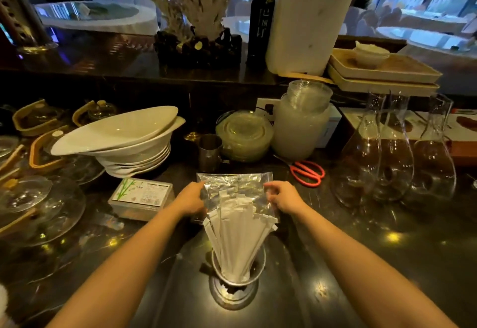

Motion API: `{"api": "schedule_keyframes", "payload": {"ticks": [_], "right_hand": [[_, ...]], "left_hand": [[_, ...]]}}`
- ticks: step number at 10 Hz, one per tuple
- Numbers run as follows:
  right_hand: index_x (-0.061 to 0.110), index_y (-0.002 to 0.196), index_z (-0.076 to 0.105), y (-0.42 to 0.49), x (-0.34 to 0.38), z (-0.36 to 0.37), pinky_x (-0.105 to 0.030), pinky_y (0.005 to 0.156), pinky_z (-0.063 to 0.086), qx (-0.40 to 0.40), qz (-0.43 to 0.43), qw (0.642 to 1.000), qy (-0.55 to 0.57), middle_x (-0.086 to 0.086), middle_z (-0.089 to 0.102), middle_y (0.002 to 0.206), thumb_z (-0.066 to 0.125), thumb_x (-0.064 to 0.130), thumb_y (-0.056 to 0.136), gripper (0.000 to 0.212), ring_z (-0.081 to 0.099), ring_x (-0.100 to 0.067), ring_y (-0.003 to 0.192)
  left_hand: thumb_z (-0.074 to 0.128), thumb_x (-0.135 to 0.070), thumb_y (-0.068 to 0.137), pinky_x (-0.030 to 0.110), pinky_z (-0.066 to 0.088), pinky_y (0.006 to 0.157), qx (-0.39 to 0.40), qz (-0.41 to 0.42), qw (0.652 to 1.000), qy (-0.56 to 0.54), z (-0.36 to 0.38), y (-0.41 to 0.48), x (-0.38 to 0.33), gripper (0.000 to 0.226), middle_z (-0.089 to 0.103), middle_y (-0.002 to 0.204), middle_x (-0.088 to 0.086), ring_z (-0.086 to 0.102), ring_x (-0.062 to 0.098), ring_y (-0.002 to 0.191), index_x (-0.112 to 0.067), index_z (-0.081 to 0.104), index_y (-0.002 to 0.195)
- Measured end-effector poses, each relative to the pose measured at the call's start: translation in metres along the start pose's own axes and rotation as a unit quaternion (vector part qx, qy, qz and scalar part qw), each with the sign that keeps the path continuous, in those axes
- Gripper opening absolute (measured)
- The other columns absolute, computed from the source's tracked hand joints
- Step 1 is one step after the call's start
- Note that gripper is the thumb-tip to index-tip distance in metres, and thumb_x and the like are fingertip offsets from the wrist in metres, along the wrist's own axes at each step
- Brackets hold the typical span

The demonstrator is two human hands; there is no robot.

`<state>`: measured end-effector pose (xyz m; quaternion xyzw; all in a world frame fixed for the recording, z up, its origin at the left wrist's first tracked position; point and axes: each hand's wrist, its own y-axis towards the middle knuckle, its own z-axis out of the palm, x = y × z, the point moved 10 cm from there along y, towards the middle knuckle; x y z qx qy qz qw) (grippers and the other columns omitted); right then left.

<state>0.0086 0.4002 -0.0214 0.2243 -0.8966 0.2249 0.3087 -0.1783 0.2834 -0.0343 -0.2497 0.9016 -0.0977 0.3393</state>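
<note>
The person is pinching the clear plastic bag by its sides, left hand on the left edge and right hand on the right. The bag is sitting mouth-down over paper-wrapped sticks, which are fanning out of the metal cup at near centre. Lifting it straight and evenly is probably what is needed, so the cup isn't tipping.

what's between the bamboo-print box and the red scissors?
The crinkled clear bag of white paper-wrapped sticks, gripped by the left hand and right hand. Head view shows it.
</note>
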Motion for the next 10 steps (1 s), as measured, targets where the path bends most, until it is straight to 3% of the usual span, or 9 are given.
{"api": "schedule_keyframes", "payload": {"ticks": [1,2,3,4,5,6,7,9,10], "right_hand": [[0.005,0.134,0.046,0.000,-0.013,0.019,-0.032,0.083,0.046,0.034,0.017,0.998,-0.045,-0.006,0.052,0.094,0.049,-0.008,0.086,0.050,0.057,-0.022,0.089],[0.008,0.133,0.048,0.001,-0.020,0.034,-0.029,0.082,0.041,0.062,0.015,0.991,-0.119,-0.007,0.049,0.095,0.054,-0.001,0.085,0.049,0.051,-0.022,0.092],[0.012,0.127,0.053,0.001,-0.024,0.045,-0.035,0.085,0.046,0.082,0.014,0.980,-0.181,-0.020,0.056,0.114,0.051,0.005,0.087,0.040,0.054,-0.028,0.092],[0.017,0.128,0.049,-0.002,-0.028,0.045,-0.041,0.097,0.046,0.086,0.028,0.972,-0.215,-0.019,0.037,0.129,0.048,0.011,0.089,0.039,0.047,-0.031,0.103],[0.015,0.138,0.035,-0.010,-0.026,0.041,-0.044,0.107,0.033,0.088,0.028,0.958,-0.272,-0.014,0.017,0.150,0.045,0.016,0.092,0.047,0.028,-0.037,0.131],[0.015,0.148,0.014,-0.020,-0.026,0.048,-0.050,0.115,0.017,0.114,0.012,0.944,-0.311,-0.003,-0.002,0.159,0.042,0.022,0.095,0.061,0.002,-0.035,0.144],[0.015,0.149,-0.002,-0.033,-0.030,0.055,-0.052,0.117,0.001,0.140,0.007,0.937,-0.320,-0.001,-0.011,0.159,0.035,0.028,0.096,0.065,-0.013,-0.030,0.145],[0.016,0.149,-0.003,-0.046,-0.029,0.039,-0.050,0.117,-0.001,0.121,-0.004,0.940,-0.320,-0.001,-0.010,0.159,0.026,0.034,0.098,0.061,-0.014,-0.027,0.146],[0.016,0.148,-0.003,-0.048,-0.015,0.014,-0.049,0.118,0.001,0.071,-0.014,0.956,-0.285,-0.002,-0.009,0.159,0.023,0.038,0.098,0.061,-0.011,-0.024,0.146]], "left_hand": [[0.059,-0.010,0.080,0.035,0.045,0.091,0.015,-0.032,0.998,0.047,0.014,0.001,0.013,0.045,0.052,0.127,0.021,0.055,0.035,0.112,-0.003,0.050,0.123],[0.054,-0.017,0.087,0.034,0.040,0.099,0.042,-0.066,0.992,0.100,0.025,-0.001,0.022,0.047,0.032,0.137,0.021,0.051,0.037,0.116,-0.003,0.043,0.130],[0.050,-0.019,0.089,0.035,0.037,0.103,0.067,-0.068,0.986,0.134,0.031,-0.001,0.024,0.049,0.021,0.141,0.019,0.048,0.036,0.116,-0.003,0.034,0.133],[0.055,-0.026,0.087,0.042,0.027,0.112,0.086,-0.060,0.975,0.198,0.032,-0.004,0.024,0.064,0.013,0.148,0.018,0.029,0.037,0.132,-0.005,0.024,0.139],[0.051,-0.037,0.089,0.051,0.005,0.116,0.114,-0.032,0.955,0.273,0.036,-0.011,0.023,0.081,-0.010,0.158,0.010,-0.008,0.033,0.145,-0.007,0.004,0.147],[0.034,-0.043,0.093,0.051,-0.005,0.116,0.131,-0.006,0.939,0.318,0.044,-0.018,0.026,0.077,-0.017,0.157,0.009,-0.018,0.026,0.144,-0.006,-0.007,0.146],[0.022,-0.043,0.096,0.047,-0.007,0.117,0.107,0.010,0.932,0.347,0.044,-0.025,0.030,0.069,-0.016,0.157,0.009,-0.017,0.024,0.144,-0.007,-0.011,0.146],[0.013,-0.044,0.097,0.041,-0.004,0.118,0.061,0.024,0.916,0.395,0.037,-0.040,0.027,0.064,-0.012,0.158,0.009,-0.015,0.024,0.145,-0.009,-0.007,0.146],[0.014,-0.043,0.097,0.037,-0.005,0.118,0.006,0.032,0.931,0.364,0.018,-0.045,0.014,0.063,-0.012,0.158,0.009,-0.014,0.023,0.145,-0.009,-0.007,0.146]]}}
